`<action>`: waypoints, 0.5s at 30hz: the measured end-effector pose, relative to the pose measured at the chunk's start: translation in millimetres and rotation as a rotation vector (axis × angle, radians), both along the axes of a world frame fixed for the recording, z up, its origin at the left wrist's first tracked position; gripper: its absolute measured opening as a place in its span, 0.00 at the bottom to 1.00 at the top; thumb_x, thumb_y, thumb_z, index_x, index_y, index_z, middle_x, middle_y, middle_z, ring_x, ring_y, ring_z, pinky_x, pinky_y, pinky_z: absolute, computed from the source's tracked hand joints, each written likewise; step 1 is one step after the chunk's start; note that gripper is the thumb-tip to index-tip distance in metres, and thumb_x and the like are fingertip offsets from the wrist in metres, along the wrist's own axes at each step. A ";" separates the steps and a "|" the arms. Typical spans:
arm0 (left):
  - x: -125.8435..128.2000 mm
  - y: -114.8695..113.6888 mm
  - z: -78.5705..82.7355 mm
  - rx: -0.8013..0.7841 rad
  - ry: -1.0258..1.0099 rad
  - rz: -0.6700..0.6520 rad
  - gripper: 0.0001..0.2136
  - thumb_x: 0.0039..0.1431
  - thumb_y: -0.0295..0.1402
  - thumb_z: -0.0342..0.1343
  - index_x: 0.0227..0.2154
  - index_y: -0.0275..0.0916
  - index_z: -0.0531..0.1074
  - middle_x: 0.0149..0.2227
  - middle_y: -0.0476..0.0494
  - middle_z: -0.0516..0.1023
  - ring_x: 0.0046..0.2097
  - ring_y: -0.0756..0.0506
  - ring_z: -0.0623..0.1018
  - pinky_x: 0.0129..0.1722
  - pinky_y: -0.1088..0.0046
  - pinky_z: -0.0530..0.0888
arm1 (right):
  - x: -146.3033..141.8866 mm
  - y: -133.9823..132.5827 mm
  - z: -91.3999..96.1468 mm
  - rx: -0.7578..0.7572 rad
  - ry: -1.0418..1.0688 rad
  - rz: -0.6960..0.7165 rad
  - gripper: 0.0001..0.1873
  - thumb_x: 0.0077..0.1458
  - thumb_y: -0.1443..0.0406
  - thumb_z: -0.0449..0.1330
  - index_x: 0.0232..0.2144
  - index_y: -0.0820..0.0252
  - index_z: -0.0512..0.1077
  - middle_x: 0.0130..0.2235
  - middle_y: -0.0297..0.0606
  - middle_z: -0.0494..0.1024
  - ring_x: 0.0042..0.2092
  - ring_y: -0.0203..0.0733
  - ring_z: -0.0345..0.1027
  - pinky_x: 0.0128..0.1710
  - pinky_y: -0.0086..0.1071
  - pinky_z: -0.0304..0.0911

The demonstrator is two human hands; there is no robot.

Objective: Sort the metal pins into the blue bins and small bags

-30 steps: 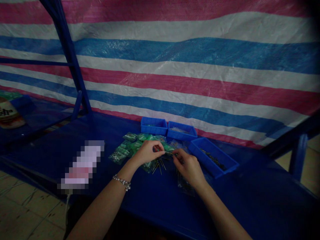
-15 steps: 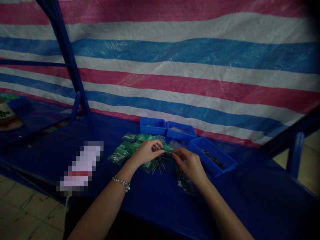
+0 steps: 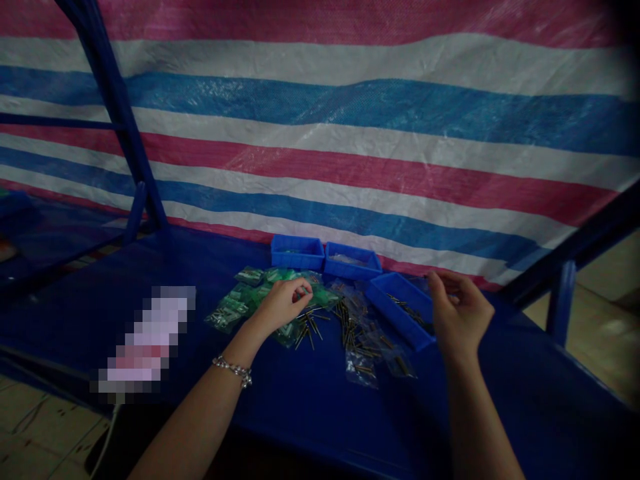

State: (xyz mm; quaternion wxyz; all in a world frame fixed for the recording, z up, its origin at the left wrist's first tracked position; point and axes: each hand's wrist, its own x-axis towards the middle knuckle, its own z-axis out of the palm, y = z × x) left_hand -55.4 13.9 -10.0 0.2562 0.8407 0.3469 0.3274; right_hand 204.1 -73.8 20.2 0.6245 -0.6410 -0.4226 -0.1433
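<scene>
My left hand (image 3: 283, 303) is closed, thumb against curled fingers, just over a heap of small clear bags with green in them (image 3: 233, 307). Whatever it may hold is too small to make out. Beside it lies a loose spread of thin metal pins (image 3: 311, 325). My right hand (image 3: 461, 313) is raised at the right end of a blue bin (image 3: 407, 323) holding dark thin pieces. Its fingers are pinched, and their contents cannot be told. Between my hands lie more brass-coloured pins (image 3: 349, 323) and clear bags with pins inside (image 3: 361, 369).
Two more blue bins, one on the left (image 3: 297, 252) and one on the right (image 3: 353, 261), stand at the back against a striped tarp (image 3: 350, 160). A blurred-out pale object with a cable (image 3: 150, 340) lies on the blue table (image 3: 300, 413). Blue frame posts (image 3: 117, 113) rise at the sides.
My right hand has moved right and up, away from my left, uncovering the pins and bags between them. My left hand stays over the green bags. The view has shifted slightly.
</scene>
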 end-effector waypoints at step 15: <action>-2.6 2.0 0.0 0.066 -0.005 0.075 0.04 0.52 0.28 0.49 0.30 0.36 0.68 0.24 0.50 0.71 0.26 0.52 0.69 0.29 0.78 0.65 | 13.2 7.0 -14.4 -0.266 -0.168 0.014 0.15 0.47 0.58 0.53 0.32 0.62 0.71 0.30 0.39 0.71 0.25 0.36 0.61 0.27 0.31 0.58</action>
